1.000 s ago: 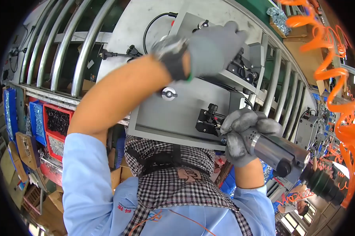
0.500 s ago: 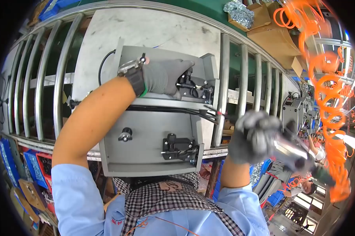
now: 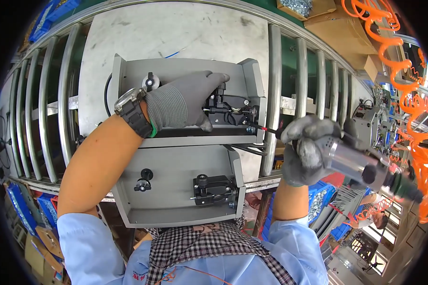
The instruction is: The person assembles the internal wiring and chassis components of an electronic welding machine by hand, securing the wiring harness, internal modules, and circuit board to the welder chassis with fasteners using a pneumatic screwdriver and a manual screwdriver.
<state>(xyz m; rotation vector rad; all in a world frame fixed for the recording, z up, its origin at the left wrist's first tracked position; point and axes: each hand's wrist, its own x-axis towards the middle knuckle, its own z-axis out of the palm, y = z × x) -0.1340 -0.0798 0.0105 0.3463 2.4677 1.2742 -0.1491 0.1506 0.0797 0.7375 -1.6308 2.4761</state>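
Observation:
My left hand (image 3: 188, 99), in a grey glove, lies over the far grey metal housing (image 3: 176, 141). Its thumb and forefinger are spread on either side of a black latch mechanism (image 3: 228, 109), close against it; the other fingers are mostly hidden. My right hand (image 3: 309, 152), also gloved, grips a silver air screwdriver (image 3: 351, 164) held sideways. The driver's thin dark bit, with a red band, points left and reaches the right end of the mechanism. A second grey housing (image 3: 169, 209) lies nearer, holding a similar black latch (image 3: 211, 190) and a small black knob (image 3: 144, 180).
A pale worktop plate (image 3: 128, 35) lies under the housings, with metal rollers (image 3: 302, 76) on both sides. Coiled orange air hose (image 3: 399, 85) hangs at right. Blue bins (image 3: 321, 194) stand below the line; a cardboard box (image 3: 342, 38) is at the far right.
My right hand has brought the screwdriver's bit against the mechanism's right end. The far housing sits slightly lower-left in view, its knob now uncovered. My left hand stays at the mechanism.

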